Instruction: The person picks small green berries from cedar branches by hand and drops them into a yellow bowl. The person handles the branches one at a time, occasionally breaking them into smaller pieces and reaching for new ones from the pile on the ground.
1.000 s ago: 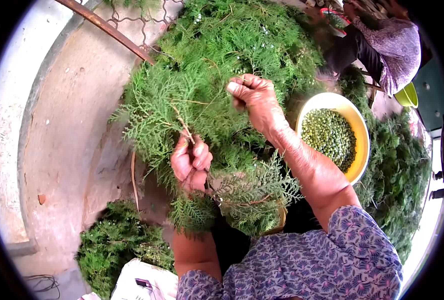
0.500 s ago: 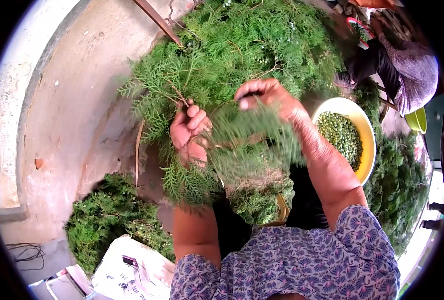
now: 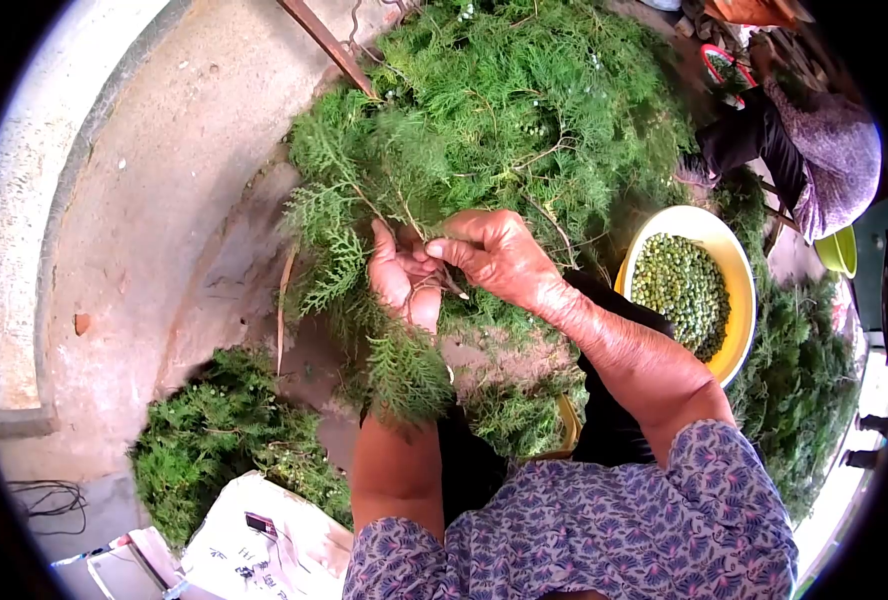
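My left hand (image 3: 402, 280) is curled round the stem of a leafy evergreen branch (image 3: 339, 262), whose flat green sprays spread up and to the left. More of its foliage hangs below the wrist. Close beside it, my right hand (image 3: 499, 255) has thumb and forefinger pinched at a thin twig (image 3: 411, 212) just above the left fingers. A bare cut stem end pokes out under the right hand. To the right stands a yellow tub (image 3: 744, 290) holding many small green berries (image 3: 679, 290).
A large heap of cut evergreen (image 3: 534, 100) lies ahead, with a smaller pile (image 3: 224, 430) at lower left. Near it is a white box top (image 3: 264, 540) bearing a small dark device. Another person (image 3: 824, 150) sits at upper right, near a green bucket (image 3: 837, 250).
My right hand has come left and down to meet the left hand. The blurred greenery that was under my right arm is gone from there. My left hand has shifted slightly right and down.
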